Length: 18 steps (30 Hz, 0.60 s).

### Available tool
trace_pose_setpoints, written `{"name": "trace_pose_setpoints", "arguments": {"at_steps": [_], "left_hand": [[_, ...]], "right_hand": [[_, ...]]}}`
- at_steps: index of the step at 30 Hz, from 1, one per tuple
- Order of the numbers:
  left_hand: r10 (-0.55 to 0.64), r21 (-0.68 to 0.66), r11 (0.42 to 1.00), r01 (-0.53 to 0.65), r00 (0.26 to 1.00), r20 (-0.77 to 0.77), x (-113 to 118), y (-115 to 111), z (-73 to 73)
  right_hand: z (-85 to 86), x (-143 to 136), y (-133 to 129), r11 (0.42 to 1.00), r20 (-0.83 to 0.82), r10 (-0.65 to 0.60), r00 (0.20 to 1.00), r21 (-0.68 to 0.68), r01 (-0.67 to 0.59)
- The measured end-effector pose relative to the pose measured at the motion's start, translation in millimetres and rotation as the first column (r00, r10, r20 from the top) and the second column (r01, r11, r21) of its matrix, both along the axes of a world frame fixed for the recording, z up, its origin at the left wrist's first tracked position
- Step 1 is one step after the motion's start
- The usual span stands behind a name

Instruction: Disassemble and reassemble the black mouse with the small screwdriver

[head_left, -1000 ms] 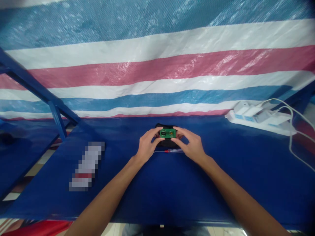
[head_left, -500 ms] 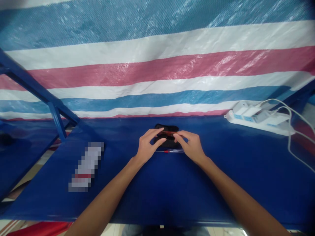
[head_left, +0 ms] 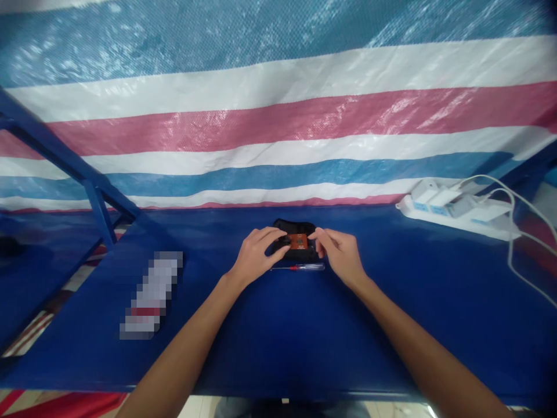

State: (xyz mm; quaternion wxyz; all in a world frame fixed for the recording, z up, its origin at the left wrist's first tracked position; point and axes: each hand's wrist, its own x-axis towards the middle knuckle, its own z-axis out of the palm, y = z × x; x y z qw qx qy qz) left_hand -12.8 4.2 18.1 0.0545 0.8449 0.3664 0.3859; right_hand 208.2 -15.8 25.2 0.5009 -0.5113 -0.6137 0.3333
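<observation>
An orange-brown circuit board (head_left: 299,241) lies face up at the black shell (head_left: 300,255), which looks like the lower half of a computer mouse. Another black, curved shell piece (head_left: 296,225) is just behind it. My left hand (head_left: 261,249) has its thumb and forefinger closed about the board's left end, next to a small dark part. At the right side, my right hand (head_left: 342,251) has curled fingers touching or nearly touching the shell's edge; what they pinch, if anything, is hidden. A screwdriver (head_left: 304,267) with a clear and red handle lies in front, untouched.
Everything rests on a blue tabletop (head_left: 278,337). At the left is a blurred-out, pale oblong item (head_left: 152,293). A white power strip (head_left: 456,217) with plugged-in chargers and cables stands at the back right. Striped sheeting (head_left: 278,128) hangs behind, and a blue metal frame (head_left: 98,203) rises left.
The circuit board has tipped from nearly edge-on to flat, so its face now shows. My right fingers have moved slightly right, off the board. The screwdriver has stayed put.
</observation>
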Motion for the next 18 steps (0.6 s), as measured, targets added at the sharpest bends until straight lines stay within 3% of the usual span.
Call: {"name": "trace_pose_setpoints", "arguments": {"at_steps": [7,14,18], "left_hand": [[0.020,-0.098,0.994,-0.048,0.963,-0.270,-4.6,2.1,-0.6],[0.044,-0.095,0.992,-0.078,0.947,-0.317,-2.5,0.2,-0.9],[0.046,-0.090,0.993,-0.078,0.951,-0.307,-2.4,-0.1,-1.8]], "right_hand": [[-0.8,1.3,2.4,0.998,0.106,-0.007,0.994,0.069,-0.001],[-2.3,2.1,1.7,0.996,0.181,-0.010,0.983,0.089,-0.006],[-3.9,3.4,4.8,0.985,0.300,-0.055,0.952,0.173,0.002]]}}
